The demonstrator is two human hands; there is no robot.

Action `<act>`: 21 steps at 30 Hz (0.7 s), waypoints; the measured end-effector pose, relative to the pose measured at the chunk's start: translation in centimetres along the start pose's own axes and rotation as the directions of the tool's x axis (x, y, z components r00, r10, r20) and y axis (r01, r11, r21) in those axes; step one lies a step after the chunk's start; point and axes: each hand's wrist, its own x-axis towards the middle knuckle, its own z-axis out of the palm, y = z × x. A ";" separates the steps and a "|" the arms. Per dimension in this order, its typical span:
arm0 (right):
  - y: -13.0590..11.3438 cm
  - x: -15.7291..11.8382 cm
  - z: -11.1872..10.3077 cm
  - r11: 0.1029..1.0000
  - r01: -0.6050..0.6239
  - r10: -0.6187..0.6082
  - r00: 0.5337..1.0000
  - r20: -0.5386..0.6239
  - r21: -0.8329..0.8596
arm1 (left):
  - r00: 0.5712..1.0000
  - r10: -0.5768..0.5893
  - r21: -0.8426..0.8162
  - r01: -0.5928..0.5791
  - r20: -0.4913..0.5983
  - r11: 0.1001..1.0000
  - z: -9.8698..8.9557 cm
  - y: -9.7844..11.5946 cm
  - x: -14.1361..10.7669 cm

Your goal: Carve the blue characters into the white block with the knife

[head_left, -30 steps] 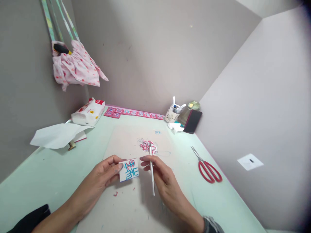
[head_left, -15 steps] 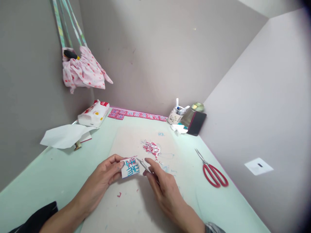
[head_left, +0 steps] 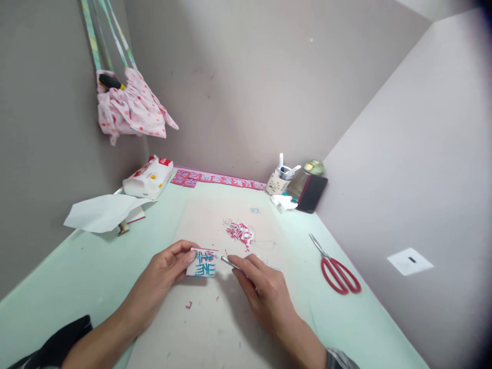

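My left hand point(head_left: 165, 271) pinches a small white paper card point(head_left: 202, 263) with blue and red cut-out characters, held low over a pale cutting board point(head_left: 215, 318). My right hand point(head_left: 261, 289) grips a thin silver craft knife point(head_left: 229, 262), its tip pointing left at the card's right edge. A heap of red and white paper scraps point(head_left: 240, 233) lies just beyond the card on the board.
Red-handled scissors point(head_left: 336, 266) lie to the right on the mint-green table point(head_left: 88, 277). A pen cup point(head_left: 280, 179), a dark phone point(head_left: 310, 193), a tissue pack point(head_left: 148, 178) and a white sheet point(head_left: 102, 212) sit near the grey walls. A pink cloth bag point(head_left: 130, 107) hangs at left.
The knife swung from upright in my right hand to lying flat with its tip at the card. The card tilted down flatter toward the board.
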 end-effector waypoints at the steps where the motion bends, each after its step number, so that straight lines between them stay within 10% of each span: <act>1: 0.0 0.0 0.0 1.000 0.013 -0.013 1.000 -0.006 -0.005 | 1.000 0.002 0.013 -0.002 -0.001 1.000 0.0 -0.1 0.0; 21: 0.5 -0.1 0.1 0.998 0.031 -0.029 0.999 0.023 -0.062 | 0.999 0.000 0.166 -0.009 0.053 0.986 -0.2 -0.3 0.0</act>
